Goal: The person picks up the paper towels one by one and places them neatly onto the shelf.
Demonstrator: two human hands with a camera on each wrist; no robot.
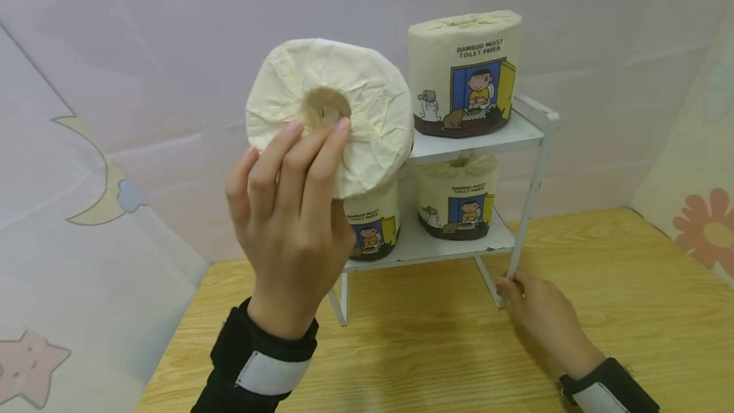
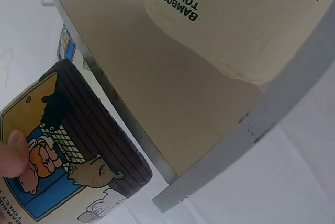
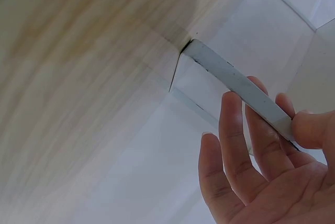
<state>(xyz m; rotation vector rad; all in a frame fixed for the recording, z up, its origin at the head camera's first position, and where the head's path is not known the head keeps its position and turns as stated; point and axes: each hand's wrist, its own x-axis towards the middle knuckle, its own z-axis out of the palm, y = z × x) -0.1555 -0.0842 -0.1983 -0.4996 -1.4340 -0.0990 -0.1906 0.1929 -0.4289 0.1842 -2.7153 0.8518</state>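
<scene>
My left hand (image 1: 292, 234) holds a wrapped toilet paper roll (image 1: 375, 145) up in front of the left end of a white two-tier rack (image 1: 524, 209). The roll is tilted, its crinkled end and center hole toward the head camera. Fingertips lie on that end, by the hole; the left wrist view shows the thumb (image 2: 13, 156) on the printed side of the roll (image 2: 99, 145). Low on the rack's right side, my right hand (image 1: 550, 320) grips a leg. In the right wrist view the thumb presses the flat metal leg (image 3: 235, 82) against the fingers.
Another toilet paper roll (image 1: 430, 69) stands upright on the right of the upper shelf. Two more, a left one (image 1: 373, 228) partly hidden and a right one (image 1: 459, 202), stand on the lower shelf. The rack is on a wooden table (image 1: 424, 349) before a pale cloth backdrop (image 1: 183, 81).
</scene>
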